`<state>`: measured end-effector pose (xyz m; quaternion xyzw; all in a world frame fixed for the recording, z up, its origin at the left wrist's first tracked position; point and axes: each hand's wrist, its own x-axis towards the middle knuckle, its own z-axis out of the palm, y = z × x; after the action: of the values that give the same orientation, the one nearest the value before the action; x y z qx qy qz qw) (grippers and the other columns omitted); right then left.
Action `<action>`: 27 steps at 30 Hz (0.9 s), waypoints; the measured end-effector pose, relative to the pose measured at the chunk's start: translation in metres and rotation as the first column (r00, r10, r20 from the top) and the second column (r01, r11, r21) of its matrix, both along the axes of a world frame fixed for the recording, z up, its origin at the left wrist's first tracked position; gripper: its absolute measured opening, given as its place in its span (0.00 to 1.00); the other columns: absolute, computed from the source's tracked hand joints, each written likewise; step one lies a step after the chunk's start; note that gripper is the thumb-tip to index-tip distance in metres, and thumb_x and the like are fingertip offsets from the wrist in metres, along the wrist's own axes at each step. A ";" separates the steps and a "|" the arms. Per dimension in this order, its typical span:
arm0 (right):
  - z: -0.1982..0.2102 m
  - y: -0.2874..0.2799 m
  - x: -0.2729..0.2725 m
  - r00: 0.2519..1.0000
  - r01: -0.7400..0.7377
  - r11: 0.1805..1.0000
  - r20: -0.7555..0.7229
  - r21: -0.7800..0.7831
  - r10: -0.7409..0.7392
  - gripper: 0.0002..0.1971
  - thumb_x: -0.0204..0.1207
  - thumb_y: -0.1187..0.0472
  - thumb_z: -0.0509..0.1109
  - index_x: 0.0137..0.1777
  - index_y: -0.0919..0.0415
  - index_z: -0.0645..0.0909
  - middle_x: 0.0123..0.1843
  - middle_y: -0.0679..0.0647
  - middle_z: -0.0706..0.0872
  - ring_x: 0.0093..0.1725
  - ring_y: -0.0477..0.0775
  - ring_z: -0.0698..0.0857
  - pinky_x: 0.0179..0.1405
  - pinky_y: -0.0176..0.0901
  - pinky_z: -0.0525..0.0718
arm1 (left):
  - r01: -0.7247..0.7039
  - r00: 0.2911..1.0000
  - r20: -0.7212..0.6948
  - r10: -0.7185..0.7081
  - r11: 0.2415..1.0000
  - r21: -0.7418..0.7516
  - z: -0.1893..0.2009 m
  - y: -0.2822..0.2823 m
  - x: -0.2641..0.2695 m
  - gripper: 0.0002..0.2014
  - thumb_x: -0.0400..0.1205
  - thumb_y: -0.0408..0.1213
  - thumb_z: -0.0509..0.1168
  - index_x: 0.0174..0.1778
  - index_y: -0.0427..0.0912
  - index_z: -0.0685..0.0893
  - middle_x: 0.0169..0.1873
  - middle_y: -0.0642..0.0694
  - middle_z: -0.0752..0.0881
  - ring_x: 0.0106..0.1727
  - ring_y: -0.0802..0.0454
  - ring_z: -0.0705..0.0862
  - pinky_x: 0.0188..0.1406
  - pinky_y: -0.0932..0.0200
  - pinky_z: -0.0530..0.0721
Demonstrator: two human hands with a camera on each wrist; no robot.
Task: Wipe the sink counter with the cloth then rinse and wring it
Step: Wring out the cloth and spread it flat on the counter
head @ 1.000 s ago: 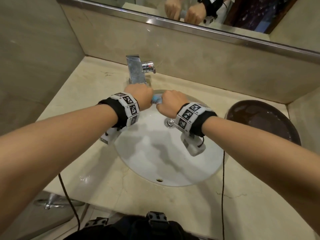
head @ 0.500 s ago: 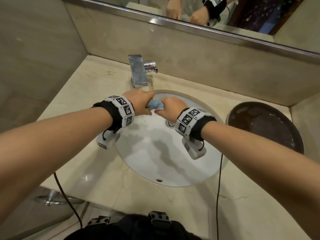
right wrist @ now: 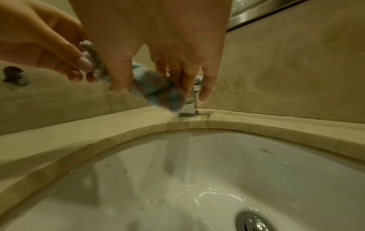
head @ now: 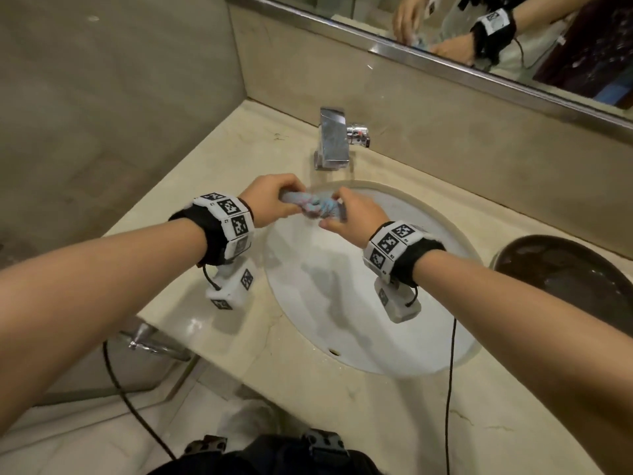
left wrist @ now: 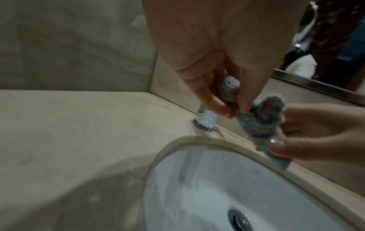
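Note:
A small blue and pink cloth (head: 317,206), twisted into a roll, hangs over the far edge of the white sink basin (head: 359,323). My left hand (head: 274,200) grips its left end and my right hand (head: 349,217) grips its right end. In the left wrist view the cloth (left wrist: 262,123) is pinched between my left fingers (left wrist: 213,103) above and my right fingers (left wrist: 308,150) at the right. The right wrist view shows the cloth (right wrist: 158,93) bunched under my right hand, with the left fingers (right wrist: 79,62) holding its other end. The beige counter (head: 222,159) surrounds the basin.
A chrome tap (head: 332,138) stands just behind the hands. A dark brown round dish (head: 565,279) sits on the counter at the right. The drain (right wrist: 254,222) lies at the basin's bottom. A mirror (head: 479,36) runs above the backsplash. Thin black cables hang from both wrists.
Both hands have moved left and slightly apart, so more of the twisted cloth shows between them. The head view has shifted, and the tap now sits further right.

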<state>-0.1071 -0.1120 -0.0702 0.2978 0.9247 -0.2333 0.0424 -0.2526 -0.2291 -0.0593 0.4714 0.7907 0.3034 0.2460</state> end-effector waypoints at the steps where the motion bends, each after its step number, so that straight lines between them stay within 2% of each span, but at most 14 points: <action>1: 0.001 -0.006 -0.002 0.999 -0.038 0.999 -0.034 0.017 0.039 0.27 0.73 0.45 0.71 0.67 0.58 0.72 0.63 0.56 0.82 0.62 0.60 0.80 0.57 0.50 0.78 | -0.035 0.998 0.043 0.034 0.999 0.009 -0.001 -0.005 -0.003 0.13 0.75 0.27 0.70 0.55 0.34 0.84 0.49 0.36 0.87 0.41 0.52 0.83 0.32 0.73 0.81; 2: 0.001 -0.012 -0.005 0.994 -0.077 0.996 -0.079 0.035 0.079 0.26 0.74 0.45 0.70 0.67 0.57 0.73 0.64 0.56 0.81 0.63 0.59 0.78 0.59 0.51 0.77 | -0.066 0.994 0.083 0.064 0.998 0.014 -0.001 -0.010 -0.006 0.12 0.75 0.27 0.70 0.55 0.33 0.84 0.47 0.35 0.87 0.36 0.54 0.84 0.30 0.74 0.82; 4: 0.004 -0.024 -0.013 0.978 -0.142 0.986 -0.139 0.084 0.152 0.22 0.76 0.48 0.69 0.66 0.58 0.75 0.64 0.57 0.80 0.65 0.59 0.76 0.61 0.50 0.74 | -0.117 0.984 0.141 0.112 0.993 0.029 -0.001 -0.019 -0.013 0.11 0.77 0.29 0.70 0.54 0.31 0.84 0.40 0.37 0.86 0.27 0.65 0.83 0.28 0.76 0.81; 7: 0.012 -0.039 -0.031 0.964 -0.169 0.980 -0.188 0.102 0.186 0.11 0.80 0.55 0.64 0.54 0.62 0.80 0.55 0.60 0.83 0.57 0.61 0.79 0.52 0.49 0.75 | -0.189 0.969 0.170 0.179 0.981 0.042 0.002 -0.036 -0.022 0.09 0.79 0.35 0.68 0.50 0.32 0.84 0.31 0.43 0.84 0.21 0.69 0.81 0.25 0.77 0.79; 10: 0.022 -0.050 -0.049 0.940 -0.115 0.993 -0.320 0.025 0.117 0.10 0.81 0.59 0.62 0.49 0.63 0.82 0.50 0.61 0.86 0.50 0.62 0.82 0.49 0.53 0.82 | -0.298 0.952 0.079 0.296 0.955 0.008 0.009 -0.056 -0.036 0.13 0.81 0.45 0.65 0.36 0.39 0.82 0.26 0.47 0.82 0.20 0.63 0.80 0.23 0.76 0.77; 12: 0.027 -0.058 -0.061 0.908 -0.101 0.994 -0.414 -0.049 0.072 0.09 0.81 0.60 0.62 0.49 0.65 0.82 0.49 0.62 0.87 0.50 0.63 0.84 0.50 0.55 0.82 | -0.355 0.935 0.005 0.355 0.934 -0.036 0.012 -0.068 -0.044 0.19 0.82 0.50 0.61 0.29 0.41 0.79 0.24 0.46 0.81 0.24 0.52 0.80 0.31 0.65 0.80; 14: 0.033 -0.066 -0.073 0.882 -0.108 0.989 -0.468 -0.104 0.047 0.08 0.80 0.62 0.63 0.50 0.64 0.83 0.49 0.61 0.88 0.50 0.61 0.84 0.51 0.52 0.83 | -0.397 0.918 -0.034 0.395 0.912 -0.102 0.012 -0.079 -0.050 0.25 0.84 0.49 0.56 0.24 0.41 0.79 0.21 0.45 0.80 0.25 0.46 0.79 0.38 0.58 0.80; 16: 0.038 -0.072 -0.085 0.869 -0.112 0.980 -0.494 -0.166 0.016 0.08 0.81 0.61 0.63 0.50 0.62 0.83 0.48 0.58 0.88 0.50 0.58 0.85 0.50 0.50 0.84 | -0.419 0.905 -0.030 0.423 0.881 -0.219 0.008 -0.089 -0.056 0.26 0.85 0.45 0.53 0.21 0.40 0.80 0.21 0.43 0.80 0.23 0.45 0.78 0.40 0.56 0.81; 18: 0.042 -0.077 -0.095 0.854 -0.113 0.971 -0.521 -0.211 -0.014 0.08 0.81 0.61 0.63 0.50 0.62 0.82 0.46 0.56 0.87 0.48 0.55 0.84 0.49 0.49 0.83 | -0.429 0.894 -0.018 0.448 0.843 -0.324 0.007 -0.101 -0.064 0.24 0.85 0.42 0.53 0.25 0.37 0.81 0.24 0.41 0.83 0.26 0.44 0.81 0.41 0.57 0.82; 19: 0.044 -0.078 -0.100 0.840 -0.113 0.970 -0.542 -0.216 -0.023 0.08 0.81 0.62 0.63 0.50 0.63 0.82 0.45 0.56 0.87 0.47 0.54 0.83 0.49 0.47 0.82 | -0.437 0.891 -0.036 0.452 0.835 -0.333 0.006 -0.107 -0.068 0.21 0.85 0.42 0.54 0.31 0.35 0.83 0.29 0.39 0.86 0.31 0.41 0.85 0.44 0.56 0.84; 21: 0.046 -0.076 -0.109 0.816 -0.126 0.963 -0.577 -0.239 -0.036 0.08 0.81 0.65 0.63 0.50 0.65 0.83 0.44 0.56 0.86 0.47 0.51 0.81 0.50 0.43 0.79 | -0.440 0.896 -0.059 0.439 0.864 -0.247 0.007 -0.113 -0.079 0.15 0.84 0.44 0.58 0.50 0.37 0.84 0.47 0.37 0.88 0.49 0.39 0.87 0.53 0.53 0.84; 23: 0.050 -0.078 -0.120 0.810 -0.172 0.946 -0.586 -0.276 -0.024 0.08 0.79 0.69 0.63 0.50 0.68 0.83 0.42 0.51 0.83 0.47 0.50 0.80 0.50 0.42 0.78 | -0.362 0.929 0.039 0.368 0.925 -0.119 0.013 -0.119 -0.085 0.13 0.84 0.39 0.60 0.62 0.39 0.81 0.58 0.38 0.85 0.60 0.43 0.83 0.58 0.56 0.78; 25: 0.056 -0.082 -0.129 0.812 -0.230 0.918 -0.583 -0.323 -0.002 0.08 0.79 0.73 0.61 0.51 0.70 0.82 0.38 0.46 0.80 0.42 0.47 0.79 0.45 0.38 0.77 | -0.308 0.933 0.206 0.295 0.951 0.033 0.021 -0.120 -0.085 0.15 0.83 0.32 0.61 0.66 0.37 0.78 0.61 0.36 0.83 0.60 0.49 0.81 0.59 0.61 0.76; 27: 0.064 -0.088 -0.137 0.818 -0.283 0.883 -0.575 -0.374 0.018 0.08 0.79 0.75 0.60 0.49 0.66 0.80 0.36 0.44 0.78 0.37 0.39 0.78 0.39 0.29 0.76 | -0.309 0.925 0.277 0.259 0.938 0.154 0.031 -0.119 -0.086 0.16 0.81 0.28 0.63 0.66 0.32 0.77 0.56 0.38 0.83 0.52 0.58 0.83 0.53 0.73 0.79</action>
<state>-0.2445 -0.2002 -0.0065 0.1232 0.8397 -0.5094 -0.1425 -0.3381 -0.3482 -0.0287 0.3306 0.7794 0.4694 0.2506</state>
